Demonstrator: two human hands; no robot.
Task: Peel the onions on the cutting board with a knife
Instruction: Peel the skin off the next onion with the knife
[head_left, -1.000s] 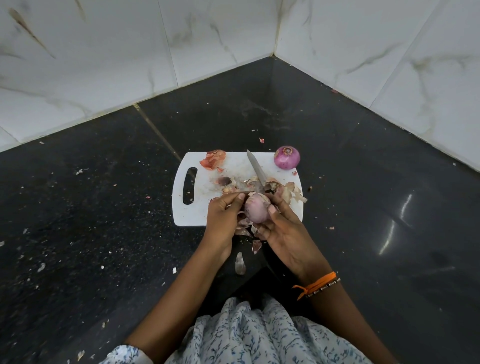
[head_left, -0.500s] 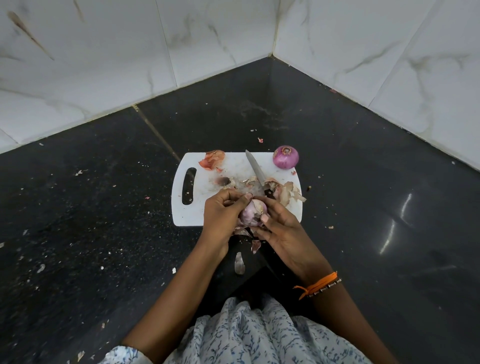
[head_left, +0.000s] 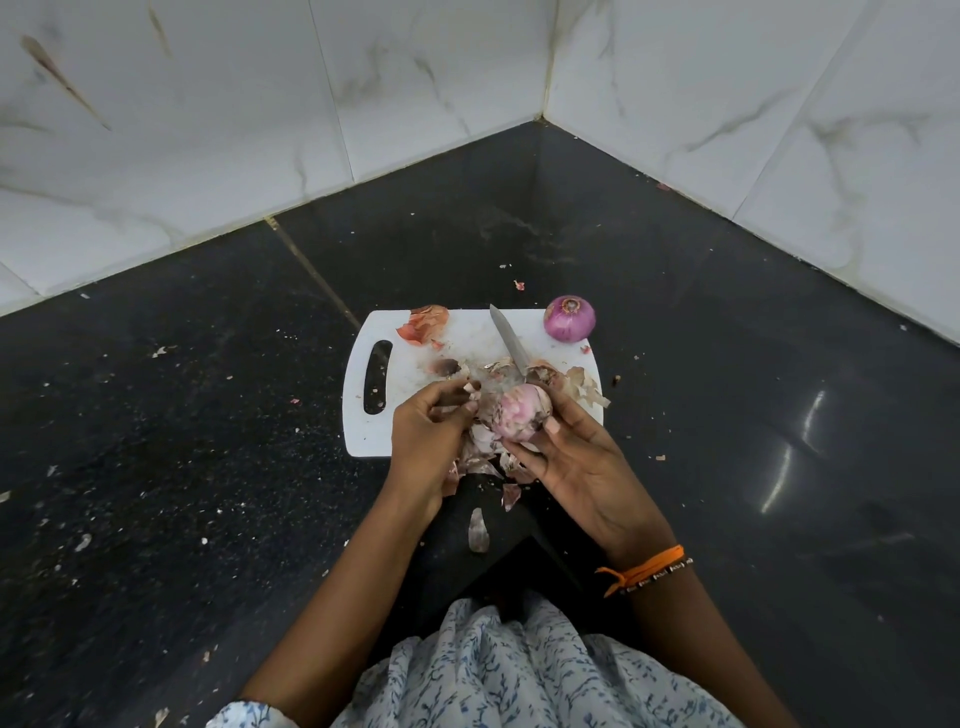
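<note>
gripping the half-peeled onion (head_left: 517, 414) and knife (head_left: 509, 340), right hand (head_left: 576, 457); left hand (head_left: 428, 436) pinching loose skin (head_left: 480, 410)

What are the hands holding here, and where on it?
The right hand cups the pale onion from below and its right side. The left hand pinches a strip of skin at the onion's left. The knife lies unheld.
</note>
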